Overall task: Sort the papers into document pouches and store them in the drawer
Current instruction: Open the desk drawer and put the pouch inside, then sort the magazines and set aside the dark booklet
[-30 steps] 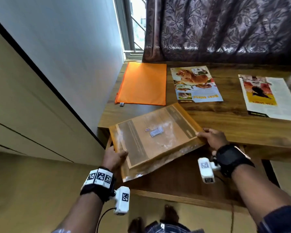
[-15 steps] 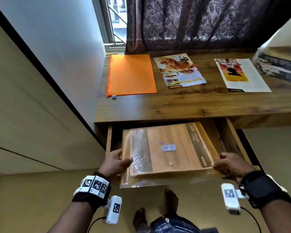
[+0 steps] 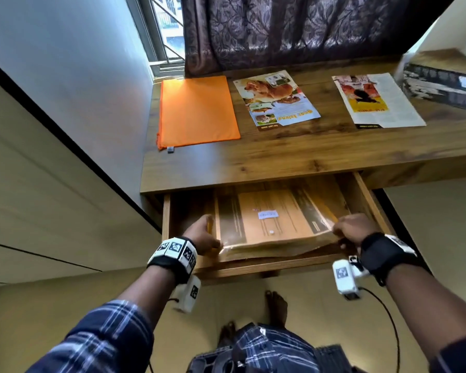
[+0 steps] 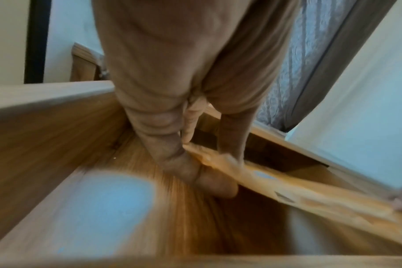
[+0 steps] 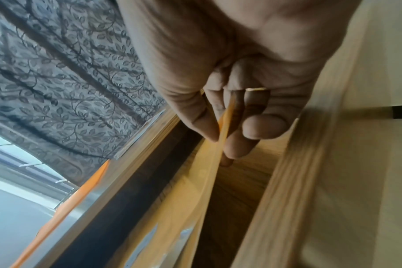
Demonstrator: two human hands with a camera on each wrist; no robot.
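A translucent amber document pouch with a paper inside sits low in the open wooden drawer under the desk. My left hand pinches the pouch's left edge, thumb on top. My right hand pinches its right edge between thumb and fingers. The pouch's far end slopes under the desktop. An orange pouch lies flat on the desk at the back left. Two printed papers lie beside it: one with a dog picture and one with a yellow panel.
The desk stands against a white wall on the left and a patterned curtain at the back. A dark box sits at the desk's far right. My feet and a cable show below the drawer front.
The amber pouch has come down from the desk's front edge into the open drawer, both hands still holding its sides. It now sits deeper, its far end under the desktop.
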